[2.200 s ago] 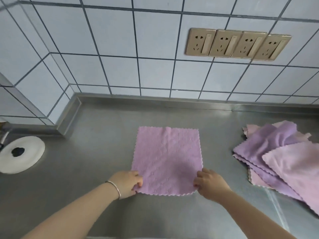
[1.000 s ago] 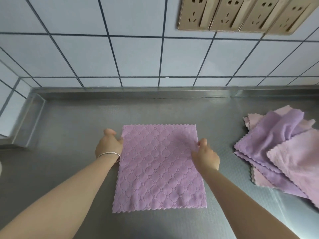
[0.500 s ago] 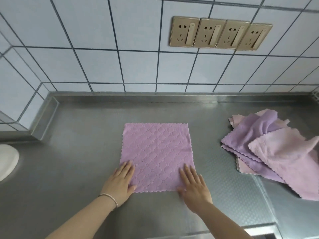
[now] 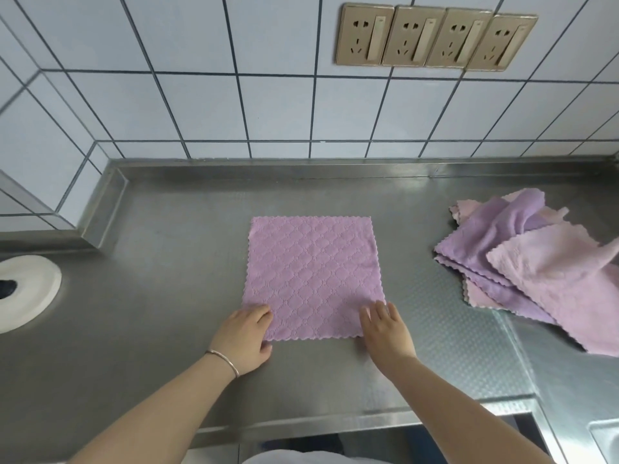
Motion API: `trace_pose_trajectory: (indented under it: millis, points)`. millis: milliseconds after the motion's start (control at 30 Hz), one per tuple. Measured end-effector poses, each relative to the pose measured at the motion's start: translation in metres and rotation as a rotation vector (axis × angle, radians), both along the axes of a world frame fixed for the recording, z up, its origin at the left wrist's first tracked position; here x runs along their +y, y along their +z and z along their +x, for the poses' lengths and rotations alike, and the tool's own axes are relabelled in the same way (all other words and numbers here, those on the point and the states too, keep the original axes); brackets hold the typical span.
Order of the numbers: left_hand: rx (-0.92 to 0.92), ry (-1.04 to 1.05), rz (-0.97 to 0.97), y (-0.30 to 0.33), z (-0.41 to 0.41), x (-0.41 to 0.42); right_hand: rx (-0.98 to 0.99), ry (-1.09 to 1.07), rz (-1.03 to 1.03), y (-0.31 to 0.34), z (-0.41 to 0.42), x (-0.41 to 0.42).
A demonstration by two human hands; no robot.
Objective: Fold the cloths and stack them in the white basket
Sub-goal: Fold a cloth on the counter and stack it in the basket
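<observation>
A pink-purple quilted cloth (image 4: 313, 276) lies flat and square on the steel counter (image 4: 150, 296), with its scalloped edge toward me. My left hand (image 4: 244, 336) is at its near left corner, fingers curled over the corner and thumb under the near edge, pinching it. At the near right corner my right hand (image 4: 385, 329) rests on the cloth with its fingers straight. A loose pile of pink and lilac cloths (image 4: 529, 262) lies at the right. I cannot make out the white basket.
A round white object (image 4: 26, 293) with a dark patch sits at the left edge. Tiled wall with several sockets (image 4: 435, 38) stands behind. The counter's front edge (image 4: 335, 420) is near me, and a white shape (image 4: 301, 458) shows below it.
The cloth went from long to a shorter square, then both hands lay flat on its near part. Now they sit at the near corners, and the left fingers have curled.
</observation>
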State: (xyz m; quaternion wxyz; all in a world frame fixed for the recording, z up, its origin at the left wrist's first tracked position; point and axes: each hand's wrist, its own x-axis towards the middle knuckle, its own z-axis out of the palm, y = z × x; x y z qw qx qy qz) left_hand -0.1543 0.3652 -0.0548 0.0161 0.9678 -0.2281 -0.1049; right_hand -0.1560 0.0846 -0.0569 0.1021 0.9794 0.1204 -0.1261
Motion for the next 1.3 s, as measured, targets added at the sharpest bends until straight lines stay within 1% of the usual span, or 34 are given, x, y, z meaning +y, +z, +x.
trace_pose_trajectory:
  millis: [33, 67, 100, 167, 200, 233, 267, 333, 367, 467, 500, 600, 667, 700, 767, 833, 867, 933, 1000, 1067, 1133, 1233, 1300]
  points:
    - [0.028, 0.007, -0.013, -0.001, -0.002, -0.001, -0.021, 0.001, 0.022, -0.001, 0.000, 0.001]
    - [0.032, 0.013, -0.015, -0.003, -0.002, -0.003, -0.030, 0.001, 0.033, 0.001, 0.000, 0.002]
    - [0.015, 0.022, -0.012, -0.003, 0.000, -0.003, -0.080, 0.008, 0.050, 0.000, 0.002, 0.000]
    - [-0.015, 0.051, -0.027, -0.002, 0.004, -0.001, -0.084, 0.007, 0.089, 0.003, 0.003, -0.006]
    - [-0.035, 0.079, -0.045, -0.002, 0.007, 0.002, -0.033, -0.003, 0.110, 0.005, 0.004, -0.010]
    - [-0.031, 0.117, -0.065, 0.001, 0.008, 0.005, -0.032, -0.002, 0.123, 0.004, 0.006, -0.016]
    - [0.001, 0.152, -0.099, 0.001, 0.010, 0.008, 0.006, -0.028, 0.129, 0.008, 0.006, -0.020]
    - [0.098, 0.202, -0.212, 0.002, 0.011, 0.012, -0.013, -0.021, 0.138, 0.016, 0.006, -0.026]
    - [0.133, 0.200, -0.210, 0.005, 0.011, 0.013, -0.006, -0.012, 0.140, 0.017, 0.006, -0.028]
    - [0.321, 0.173, -0.148, 0.026, 0.016, 0.017, 0.159, -0.034, 0.088, 0.036, 0.004, -0.032]
    - [0.377, 0.164, -0.117, 0.036, 0.019, 0.017, 0.208, -0.058, 0.111, 0.040, 0.004, -0.035]
    - [0.544, 0.105, -0.021, 0.056, 0.026, 0.022, 0.513, -0.163, 0.143, 0.062, 0.006, -0.038]
    - [0.620, 0.093, 0.039, 0.062, 0.031, 0.026, 0.681, -0.217, 0.203, 0.071, 0.010, -0.043]
    - [0.651, 0.106, 0.049, 0.062, 0.035, 0.028, 0.725, -0.240, 0.207, 0.075, 0.014, -0.044]
    - [0.687, 0.135, 0.004, 0.067, 0.044, 0.031, 0.752, -0.285, 0.239, 0.081, 0.024, -0.049]
    - [0.692, 0.244, -0.114, 0.070, 0.055, 0.033, 0.721, -0.353, 0.307, 0.082, 0.039, -0.053]
    - [0.676, 0.312, -0.200, 0.071, 0.060, 0.033, 0.688, -0.410, 0.375, 0.079, 0.048, -0.055]
    - [0.669, 0.483, -0.398, 0.067, 0.070, 0.032, 0.591, -0.593, 0.583, 0.072, 0.063, -0.056]
    - [0.662, 0.631, -0.508, 0.057, 0.081, 0.029, 0.447, -0.761, 0.789, 0.060, 0.075, -0.053]
    - [0.616, 0.710, -0.497, 0.044, 0.090, 0.025, 0.322, -0.889, 0.911, 0.049, 0.084, -0.044]
    - [0.518, 0.775, -0.450, 0.032, 0.100, 0.018, 0.229, -0.969, 0.961, 0.043, 0.093, -0.033]
    - [0.432, 0.893, -0.446, 0.022, 0.112, 0.003, 0.146, -1.002, 0.954, 0.037, 0.109, -0.019]
    - [0.373, 0.923, -0.428, 0.018, 0.119, -0.005, 0.107, -0.982, 0.952, 0.032, 0.118, -0.015]
